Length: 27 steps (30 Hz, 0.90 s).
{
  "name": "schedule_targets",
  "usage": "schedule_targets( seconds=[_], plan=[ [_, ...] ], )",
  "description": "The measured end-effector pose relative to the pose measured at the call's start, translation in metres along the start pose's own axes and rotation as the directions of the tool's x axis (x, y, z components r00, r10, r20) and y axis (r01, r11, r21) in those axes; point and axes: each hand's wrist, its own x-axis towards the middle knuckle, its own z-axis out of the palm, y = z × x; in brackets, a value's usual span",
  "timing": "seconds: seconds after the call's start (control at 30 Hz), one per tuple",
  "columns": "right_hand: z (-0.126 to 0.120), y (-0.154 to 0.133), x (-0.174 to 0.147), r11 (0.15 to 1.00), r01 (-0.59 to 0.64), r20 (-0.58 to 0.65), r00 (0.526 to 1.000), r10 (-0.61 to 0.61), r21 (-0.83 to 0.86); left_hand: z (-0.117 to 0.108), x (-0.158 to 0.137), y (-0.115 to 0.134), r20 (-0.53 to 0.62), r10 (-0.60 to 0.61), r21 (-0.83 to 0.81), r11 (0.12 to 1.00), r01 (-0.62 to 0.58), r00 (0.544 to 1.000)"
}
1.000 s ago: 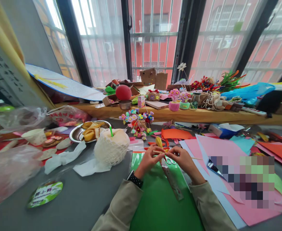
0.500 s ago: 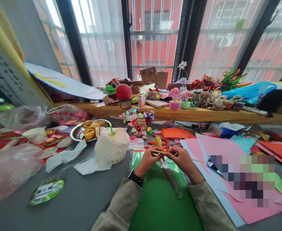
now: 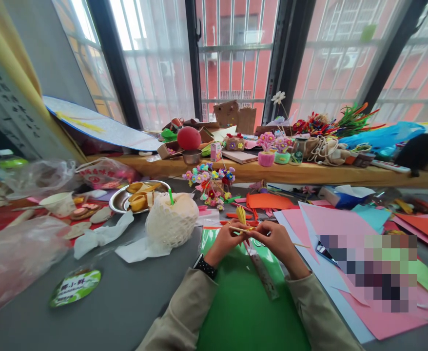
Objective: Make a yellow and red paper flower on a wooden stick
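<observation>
the thin stick (image 3: 240,229) is held level between both hands, just above the far part of a glossy green sheet (image 3: 250,312); its right end pokes out past the right hand (image 3: 278,241), tilting slightly down toward the pink paper (image 3: 329,219). the left hand (image 3: 227,242) pinches the stick near its left end, thumb against fingers. the right hand's thumb and forefinger are closed on it as well, the two sets of fingertips nearly touching. a yellow piece (image 3: 241,214) stands up just beyond the left fingertips; how it joins the stick is too small to tell.

below the hands a clear ruler (image 3: 262,273) lies slantwise on the sheet, its near end well inside the sheet's right edge. scissors (image 3: 260,243) show partly behind the right fingers. between the forearms the green surface runs to the bottom of the view, leaving room there. the sleeves cross its left and right edges.

to the left, a net-wrapped coconut (image 3: 172,220) stands close to the sheet's far left corner, so that side is tight; nearer, grey tabletop (image 3: 137,302) stretches from the oval label (image 3: 75,287) to the left sleeve. on the right, layered paper begins just beside the right forearm. beyond the fingers, orange strips (image 3: 239,216) crowd the sheet's far edge, with crocheted flowers (image 3: 211,181) behind, near the ledge (image 3: 309,174).
</observation>
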Motion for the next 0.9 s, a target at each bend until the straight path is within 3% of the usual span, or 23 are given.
schedule_targets(
  seconds=[0.2, 0.33, 0.53, 0.9],
  plan=[
    [-0.002, -0.002, 0.002, 1.000, 0.013, 0.009, 1.000, -0.013, -0.003, 0.002, -0.001, 0.002, -0.018, -0.006, -0.105, 0.994, 0.004, 1.000],
    [-0.001, -0.002, 0.003, 0.998, 0.065, -0.041, 0.997, -0.065, 0.005, 0.003, -0.001, 0.009, -0.023, -0.045, -0.277, 0.960, 0.036, 0.999],
    [0.001, -0.002, 0.003, 0.998, 0.033, -0.045, 0.999, -0.031, 0.050, 0.006, -0.002, 0.010, -0.040, -0.050, -0.399, 0.917, 0.030, 0.998],
    [0.000, -0.001, 0.002, 0.996, 0.021, -0.009, 1.000, -0.020, 0.088, 0.005, -0.001, -0.006, -0.009, -0.044, -0.230, 0.972, 0.041, 0.999]
  ],
)
